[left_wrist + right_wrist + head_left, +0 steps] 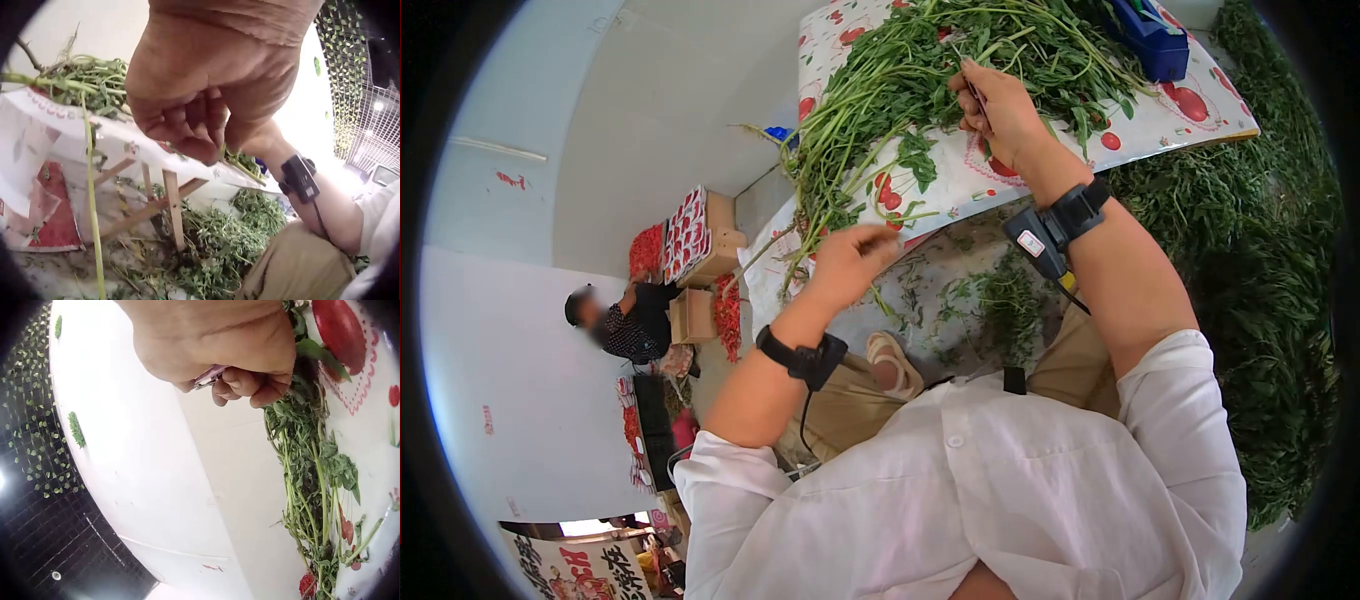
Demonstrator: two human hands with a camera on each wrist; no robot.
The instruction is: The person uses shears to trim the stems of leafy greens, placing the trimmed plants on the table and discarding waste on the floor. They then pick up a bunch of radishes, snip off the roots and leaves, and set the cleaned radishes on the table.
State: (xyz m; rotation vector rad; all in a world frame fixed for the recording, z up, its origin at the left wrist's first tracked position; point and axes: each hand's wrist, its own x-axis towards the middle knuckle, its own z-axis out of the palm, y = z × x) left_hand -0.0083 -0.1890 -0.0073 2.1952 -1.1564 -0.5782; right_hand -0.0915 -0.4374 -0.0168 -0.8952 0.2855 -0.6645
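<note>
In the head view my right hand (1000,110) is over the leafy green stalks (890,95) heaped on the table. It grips a small pink tool (211,375) with a shiny metal edge, mostly hidden by the fingers; I cannot tell its kind. My left hand (850,262) hovers by the table's near edge, left of the right hand. Its fingers are loosely curled, with nothing showing between them in the left wrist view. A cut stem (910,216) lies on the cloth close to those fingertips. One long stem (92,194) hangs down past the edge.
A cherry-print cloth (960,195) covers the table. At its far right sits a blue box (1155,45). More greens (1270,300) are heaped on the floor to the right, with scraps (1000,310) underfoot. A seated person (635,325) is at left near red produce and cardboard boxes (718,250).
</note>
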